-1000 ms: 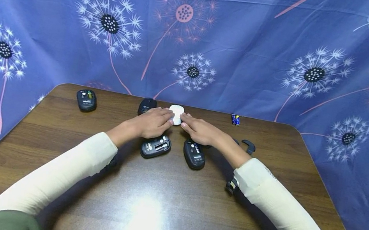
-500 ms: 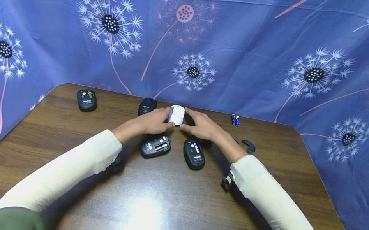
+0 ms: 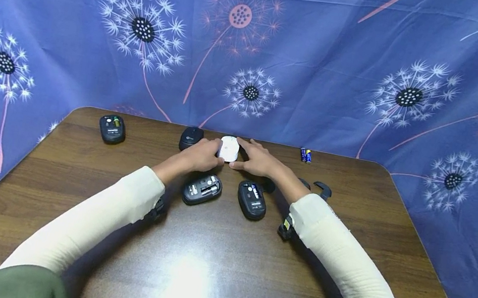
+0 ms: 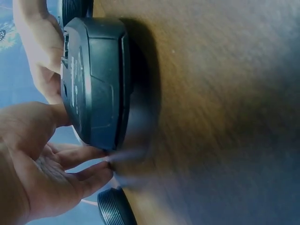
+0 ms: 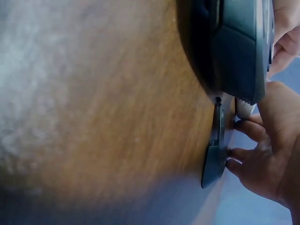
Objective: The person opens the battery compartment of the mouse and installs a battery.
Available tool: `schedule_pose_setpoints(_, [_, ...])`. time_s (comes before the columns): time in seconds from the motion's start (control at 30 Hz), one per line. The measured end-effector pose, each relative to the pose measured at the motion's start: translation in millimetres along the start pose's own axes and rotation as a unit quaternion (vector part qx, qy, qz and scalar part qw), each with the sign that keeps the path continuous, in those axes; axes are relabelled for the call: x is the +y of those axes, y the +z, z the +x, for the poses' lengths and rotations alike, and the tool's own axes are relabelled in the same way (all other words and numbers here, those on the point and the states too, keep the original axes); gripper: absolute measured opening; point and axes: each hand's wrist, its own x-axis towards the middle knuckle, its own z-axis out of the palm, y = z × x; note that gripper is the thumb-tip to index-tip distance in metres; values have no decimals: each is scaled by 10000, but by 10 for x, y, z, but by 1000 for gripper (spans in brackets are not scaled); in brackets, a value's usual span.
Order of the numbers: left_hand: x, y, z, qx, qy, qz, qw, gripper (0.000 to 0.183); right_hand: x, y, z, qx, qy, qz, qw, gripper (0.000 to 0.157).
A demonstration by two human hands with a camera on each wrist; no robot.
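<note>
A white computer mouse [image 3: 229, 148] lies near the back edge of the table, between both hands. My left hand [image 3: 201, 156] is at its left side, thumb and index fingertips by its edge. Spread fingers of my right hand [image 3: 260, 161] frame its right side, with the thumb near its front end. In the right wrist view the white mouse [image 5: 244, 108] is mostly hidden behind a black mouse [image 5: 239, 51]. Nearer the person lie two upturned black mice: the left one [image 3: 202, 189] has its battery compartment uncovered, the other [image 3: 252, 200] lies below my right hand.
An upright black mouse [image 3: 191, 138] sits left of the white one. Far left is an upturned black mouse [image 3: 112, 129] showing a green battery. Two blue batteries [image 3: 305, 155] lie at the back right; a curved black piece [image 3: 324, 190] lies by the right forearm. A patterned cloth [image 3: 323, 69] hangs behind.
Both hands have shifted slightly around the white mouse, their fingers spreading from its top to its sides. Both forearms have moved inward. The other mice and the batteries stay put.
</note>
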Motion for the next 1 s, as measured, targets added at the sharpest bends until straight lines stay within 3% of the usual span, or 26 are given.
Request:
schedule_pose_setpoints(0.1, [-3, -13, -26, 10, -123, -186, 9998, 58, -58, -7, -60, -11, 38, 77, 10000, 106])
schedule_pose_setpoints(0.2, [-22, -15, -55, 175, -166, -386, 9990, 66, 133, 90, 60, 93, -50, 115, 9999, 112])
schedule_pose_setpoints(0.23, [-30, -15, -67, 262, -167, -458, 9985, 67, 100, 77, 27, 130, -110, 116, 9998, 112])
schedule_pose_setpoints(0.43, [-121, 20, -90, 891, 52, -978, 9912, 57, -341, -76, -330, 520, -318, 285, 9977, 80])
schedule_pose_setpoints(0.63, [-243, 74, 9, 1395, 13, -1545, 9781, 44, -418, -31, -351, 872, -242, 753, 9930, 60])
schedule_pose_setpoints(0.83, [-271, 100, 47, 1733, 263, -1525, 9726, 40, -205, 65, -177, 1131, -304, 1278, 9849, 71])
schedule_pose_setpoints(1.0, [-225, 103, 6, 1961, 516, -1615, 9658, 38, -105, 117, -83, 1330, -275, 1301, 9822, 74])
